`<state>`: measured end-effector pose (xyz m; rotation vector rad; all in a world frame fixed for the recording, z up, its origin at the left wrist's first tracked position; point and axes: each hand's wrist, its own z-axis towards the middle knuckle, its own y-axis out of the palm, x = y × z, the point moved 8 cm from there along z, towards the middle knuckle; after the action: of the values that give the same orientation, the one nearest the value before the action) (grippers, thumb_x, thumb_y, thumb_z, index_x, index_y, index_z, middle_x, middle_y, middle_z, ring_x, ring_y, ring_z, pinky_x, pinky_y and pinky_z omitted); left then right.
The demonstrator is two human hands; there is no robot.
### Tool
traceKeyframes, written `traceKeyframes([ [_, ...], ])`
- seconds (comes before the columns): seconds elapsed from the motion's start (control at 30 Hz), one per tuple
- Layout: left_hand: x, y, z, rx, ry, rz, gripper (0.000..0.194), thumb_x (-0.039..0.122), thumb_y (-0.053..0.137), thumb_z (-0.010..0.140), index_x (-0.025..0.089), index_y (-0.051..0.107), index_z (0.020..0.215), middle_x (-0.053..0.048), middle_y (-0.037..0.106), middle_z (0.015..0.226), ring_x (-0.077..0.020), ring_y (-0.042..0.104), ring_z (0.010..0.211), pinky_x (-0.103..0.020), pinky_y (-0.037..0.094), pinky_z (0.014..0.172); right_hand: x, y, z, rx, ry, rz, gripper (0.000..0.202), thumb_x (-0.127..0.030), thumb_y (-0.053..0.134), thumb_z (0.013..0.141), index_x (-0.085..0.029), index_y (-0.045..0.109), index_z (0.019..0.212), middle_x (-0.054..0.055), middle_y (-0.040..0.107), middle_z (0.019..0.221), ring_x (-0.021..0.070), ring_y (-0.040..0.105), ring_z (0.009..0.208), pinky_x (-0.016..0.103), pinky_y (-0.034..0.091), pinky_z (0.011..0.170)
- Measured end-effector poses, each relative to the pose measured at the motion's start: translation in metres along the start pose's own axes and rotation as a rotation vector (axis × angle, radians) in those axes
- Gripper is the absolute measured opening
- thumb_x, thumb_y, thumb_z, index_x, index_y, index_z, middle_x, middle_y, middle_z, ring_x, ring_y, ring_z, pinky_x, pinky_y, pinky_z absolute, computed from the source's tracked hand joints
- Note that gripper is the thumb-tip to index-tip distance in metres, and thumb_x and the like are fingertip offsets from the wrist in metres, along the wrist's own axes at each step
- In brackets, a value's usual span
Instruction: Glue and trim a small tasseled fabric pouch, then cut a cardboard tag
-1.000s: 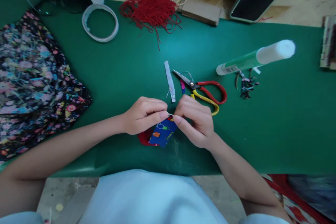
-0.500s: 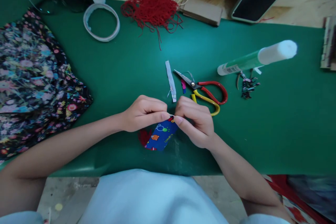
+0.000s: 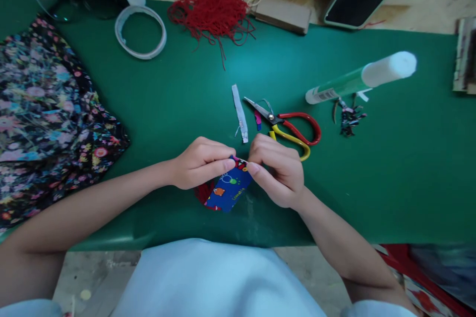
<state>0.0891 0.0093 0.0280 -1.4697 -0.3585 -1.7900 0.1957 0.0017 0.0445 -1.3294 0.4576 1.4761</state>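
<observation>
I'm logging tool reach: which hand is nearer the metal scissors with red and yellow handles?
Right. The right hand is beside the scissors, partly hiding their yellow handle; the left hand is farther off, below and to their left.

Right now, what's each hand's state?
Left hand: closed, pinching the blue printed fabric at its far edge.
Right hand: closed, pinching the same fabric along that edge.

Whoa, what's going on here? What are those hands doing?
A person is pinching the far edge of a small blue printed cloth with the left hand and right hand, over a green tabletop. Red yarn shows at the cloth's left side. Scissors with red and yellow handles lie just beyond the right hand, beside a pale strip.
</observation>
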Motion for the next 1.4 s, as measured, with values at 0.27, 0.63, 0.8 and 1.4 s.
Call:
traceKeyframes([
  [0.27, 0.004, -0.005, -0.003, 0.105, 0.042, 0.141, 0.032, 0.028, 0.041, 0.102, 0.02, 0.04, 0.071, 0.004, 0.041, 0.058, -0.0091, 0.041, 0.05, -0.022, 0.032, 0.05, 0.004, 0.002, 0.0, -0.014, 0.051, 0.091, 0.025, -0.027, 0.053, 0.097, -0.019, 0.05, 0.073, 0.0, 0.046, 0.063, 0.0131, 0.043, 0.06, 0.029, 0.035, 0.058],
  [0.63, -0.002, -0.005, -0.002, 0.11, 0.031, -0.03, 0.037, 0.038, 0.04, 0.103, 0.02, 0.043, 0.071, 0.002, 0.042, 0.061, -0.0109, 0.041, 0.054, -0.024, 0.034, 0.052, -0.005, 0.005, 0.001, -0.036, -0.075, 0.038, 0.03, -0.015, 0.053, 0.093, -0.021, 0.042, 0.066, -0.003, 0.037, 0.058, 0.013, 0.035, 0.056, 0.029, 0.029, 0.054],
  [0.8, -0.001, -0.005, -0.001, 0.101, 0.022, -0.119, 0.035, 0.034, 0.042, 0.101, 0.02, 0.044, 0.07, 0.002, 0.044, 0.059, -0.0106, 0.042, 0.053, -0.024, 0.034, 0.053, -0.007, 0.01, 0.0, -0.091, -0.104, 0.048, 0.035, -0.017, 0.052, 0.094, -0.023, 0.036, 0.063, -0.004, 0.034, 0.055, 0.0131, 0.033, 0.053, 0.03, 0.029, 0.053],
  [1.4, -0.018, -0.007, -0.005, 0.133, -0.19, -0.256, 0.043, 0.034, 0.046, 0.101, 0.018, 0.039, 0.062, 0.006, 0.039, 0.049, -0.0057, 0.033, 0.043, -0.022, 0.027, 0.045, 0.009, 0.015, -0.003, -0.141, 0.155, 0.265, 0.036, -0.025, 0.052, 0.1, -0.016, 0.049, 0.065, -0.003, 0.047, 0.061, 0.007, 0.043, 0.055, 0.021, 0.036, 0.054],
])
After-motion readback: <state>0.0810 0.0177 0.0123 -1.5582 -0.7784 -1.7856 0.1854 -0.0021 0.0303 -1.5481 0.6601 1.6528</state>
